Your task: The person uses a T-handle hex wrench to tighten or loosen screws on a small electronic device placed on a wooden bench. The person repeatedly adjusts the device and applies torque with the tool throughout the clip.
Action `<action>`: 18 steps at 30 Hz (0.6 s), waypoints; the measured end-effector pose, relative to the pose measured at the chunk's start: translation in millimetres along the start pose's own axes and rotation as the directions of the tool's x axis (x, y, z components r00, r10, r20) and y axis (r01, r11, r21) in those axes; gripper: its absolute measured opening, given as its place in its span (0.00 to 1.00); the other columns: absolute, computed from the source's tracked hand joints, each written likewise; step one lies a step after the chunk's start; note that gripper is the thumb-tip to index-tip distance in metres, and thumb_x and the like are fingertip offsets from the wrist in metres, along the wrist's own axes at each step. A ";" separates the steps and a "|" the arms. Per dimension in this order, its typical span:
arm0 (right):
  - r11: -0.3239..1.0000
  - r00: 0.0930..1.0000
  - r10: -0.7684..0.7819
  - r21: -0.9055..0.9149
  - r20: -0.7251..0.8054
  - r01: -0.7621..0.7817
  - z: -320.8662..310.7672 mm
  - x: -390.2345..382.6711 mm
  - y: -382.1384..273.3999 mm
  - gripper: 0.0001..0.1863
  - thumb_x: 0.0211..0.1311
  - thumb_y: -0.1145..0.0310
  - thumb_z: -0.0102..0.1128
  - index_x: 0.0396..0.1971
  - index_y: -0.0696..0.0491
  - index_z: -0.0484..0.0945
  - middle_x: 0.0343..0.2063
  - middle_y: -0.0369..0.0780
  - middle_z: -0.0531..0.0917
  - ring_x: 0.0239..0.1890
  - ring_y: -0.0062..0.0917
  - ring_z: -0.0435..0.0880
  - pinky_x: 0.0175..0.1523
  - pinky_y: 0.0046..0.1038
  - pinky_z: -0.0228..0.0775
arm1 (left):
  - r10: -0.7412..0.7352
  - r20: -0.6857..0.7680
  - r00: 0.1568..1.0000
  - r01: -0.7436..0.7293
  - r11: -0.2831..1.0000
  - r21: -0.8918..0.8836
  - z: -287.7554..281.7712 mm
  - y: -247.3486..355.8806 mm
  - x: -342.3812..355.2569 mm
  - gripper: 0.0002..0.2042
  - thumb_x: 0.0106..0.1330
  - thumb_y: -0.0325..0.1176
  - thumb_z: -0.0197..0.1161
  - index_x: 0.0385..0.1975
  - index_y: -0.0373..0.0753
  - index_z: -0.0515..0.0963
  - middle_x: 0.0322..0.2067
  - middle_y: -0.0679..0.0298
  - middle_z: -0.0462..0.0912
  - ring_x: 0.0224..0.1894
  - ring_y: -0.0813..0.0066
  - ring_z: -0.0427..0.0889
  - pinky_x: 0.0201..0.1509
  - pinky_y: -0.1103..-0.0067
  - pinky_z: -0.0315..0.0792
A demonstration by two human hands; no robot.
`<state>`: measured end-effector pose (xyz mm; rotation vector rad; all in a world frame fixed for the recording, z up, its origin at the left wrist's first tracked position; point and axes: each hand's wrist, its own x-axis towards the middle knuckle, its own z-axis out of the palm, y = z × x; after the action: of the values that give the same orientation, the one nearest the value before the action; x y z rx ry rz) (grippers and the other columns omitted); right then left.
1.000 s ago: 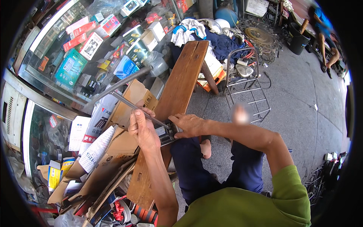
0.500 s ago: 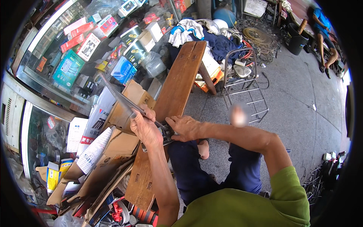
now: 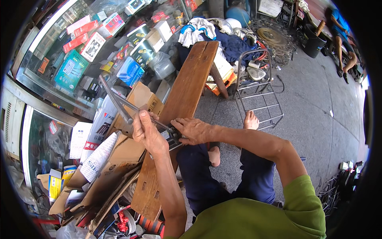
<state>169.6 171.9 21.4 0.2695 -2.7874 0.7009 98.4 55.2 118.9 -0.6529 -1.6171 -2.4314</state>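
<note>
My left hand (image 3: 149,133) is closed round a long thin grey metal bar (image 3: 130,105). At its far upper-left end the bar meets a second, thicker metal arm (image 3: 116,104), which slants back to a rounded tip beside my fingers, making a narrow V. The bar's other end reaches a small dark metal part (image 3: 173,138) on the wooden bench (image 3: 187,85). My right hand (image 3: 195,130) grips this part from the right, fingers over its top and thumb lower down. The two hands cover much of the part, so I cannot tell its kind.
A glass display case (image 3: 47,59) full of boxed goods stands on the left. Flattened cardboard (image 3: 115,167) leans against the bench. A metal wire rack (image 3: 260,103) lies on the floor beyond my bare foot (image 3: 251,120). Another person (image 3: 341,36) sits far right.
My left hand has turned and shifted slightly left. The thicker metal arm, earlier lined up with the thin bar, now stands apart from it. My right hand has stayed on the dark part.
</note>
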 end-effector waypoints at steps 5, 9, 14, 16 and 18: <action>0.999 1.000 0.024 0.023 0.020 -0.024 -4.3 -0.9 -1.3 0.42 0.58 0.58 0.68 0.65 0.67 0.62 0.54 0.56 0.76 0.58 0.50 0.78 0.64 0.41 0.69 | -0.127 -0.050 0.991 0.111 0.963 -0.247 -0.2 -4.1 6.3 0.11 0.71 0.37 0.67 0.40 0.34 0.81 0.33 0.66 0.78 0.33 0.77 0.73 0.41 0.78 0.68; 1.000 1.000 0.023 0.008 0.017 -0.023 -4.3 -1.9 -1.6 0.42 0.58 0.58 0.69 0.66 0.66 0.62 0.55 0.56 0.75 0.59 0.50 0.77 0.64 0.41 0.69 | -0.117 0.034 0.993 0.122 0.962 -0.245 -7.4 -6.7 9.6 0.12 0.72 0.39 0.66 0.36 0.35 0.79 0.34 0.66 0.77 0.33 0.77 0.71 0.40 0.78 0.66; 0.999 0.998 0.041 0.008 0.037 -0.041 -4.6 -1.1 -2.0 0.42 0.58 0.58 0.69 0.66 0.66 0.61 0.55 0.57 0.75 0.59 0.50 0.77 0.64 0.42 0.69 | -0.129 0.347 0.929 0.250 0.910 -0.331 -22.2 -10.1 22.1 0.16 0.73 0.43 0.63 0.33 0.35 0.77 0.33 0.66 0.75 0.33 0.76 0.70 0.37 0.78 0.64; 0.999 0.998 0.039 0.010 0.040 -0.039 -5.8 -0.9 -2.1 0.42 0.58 0.58 0.69 0.66 0.66 0.61 0.55 0.56 0.76 0.59 0.50 0.77 0.64 0.41 0.69 | -0.131 0.549 0.825 0.364 0.867 -0.341 -25.6 -9.0 30.1 0.14 0.75 0.42 0.61 0.37 0.35 0.76 0.34 0.65 0.74 0.34 0.76 0.70 0.37 0.78 0.64; 0.999 0.998 0.037 0.018 0.047 -0.038 -7.0 -1.3 -2.2 0.42 0.58 0.58 0.69 0.66 0.66 0.61 0.55 0.56 0.76 0.58 0.50 0.78 0.64 0.41 0.70 | -0.078 0.681 0.729 0.409 0.846 -0.342 -23.8 -7.5 32.4 0.14 0.75 0.42 0.60 0.38 0.35 0.76 0.35 0.64 0.75 0.35 0.76 0.71 0.37 0.77 0.65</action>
<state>172.7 173.6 28.0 0.2415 -2.8382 0.7397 60.3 40.3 118.9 -1.6147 -1.3240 -3.0661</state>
